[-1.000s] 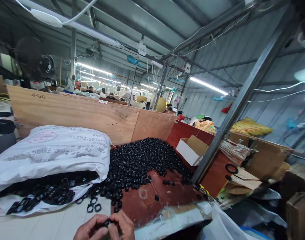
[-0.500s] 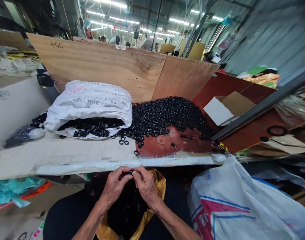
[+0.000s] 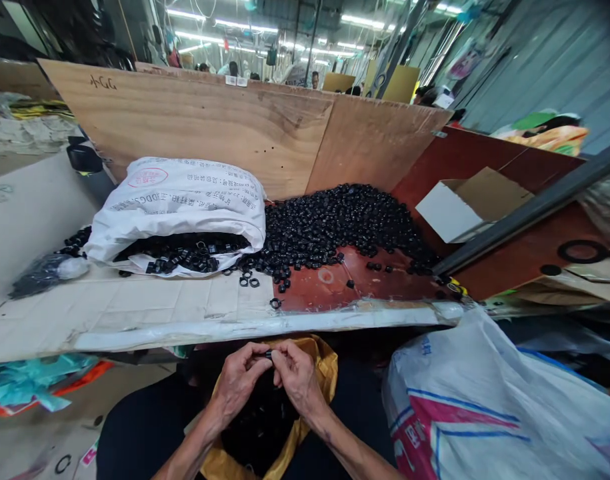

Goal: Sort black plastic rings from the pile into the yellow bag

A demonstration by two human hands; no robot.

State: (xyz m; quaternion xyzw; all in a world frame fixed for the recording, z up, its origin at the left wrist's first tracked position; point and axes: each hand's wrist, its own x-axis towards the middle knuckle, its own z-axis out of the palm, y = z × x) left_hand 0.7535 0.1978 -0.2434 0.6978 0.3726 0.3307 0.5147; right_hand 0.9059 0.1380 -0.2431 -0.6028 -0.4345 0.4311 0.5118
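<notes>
Between the fingertips of both hands is a small black ring-like part [image 3: 269, 354], mostly covered by the fingers. My left hand [image 3: 241, 375] pinches it from one side, and my right hand [image 3: 297, 375] grips it from the other. Both hands are above a yellow sack [image 3: 329, 363] that stands open between my knees with many black pieces [image 3: 257, 433] inside. On the table beyond, a heap of small black rings [image 3: 345, 217] spreads beside a white woven sack [image 3: 185, 193], whose open mouth shows more of them. A few loose rings [image 3: 275, 303] lie near the front edge.
A white-taped table edge [image 3: 195, 330] runs just beyond my hands. Wooden boards [image 3: 225, 127] wall the back. At right are an open carton [image 3: 455, 210], a slanted metal bar [image 3: 529, 203] and a large white sack [image 3: 465, 373]. A knotted plastic bag [image 3: 45, 273] lies at left.
The view has shifted slightly. Both hands stay together over the yellow sack with the black part between them; the right fingers have curled a little more around it.
</notes>
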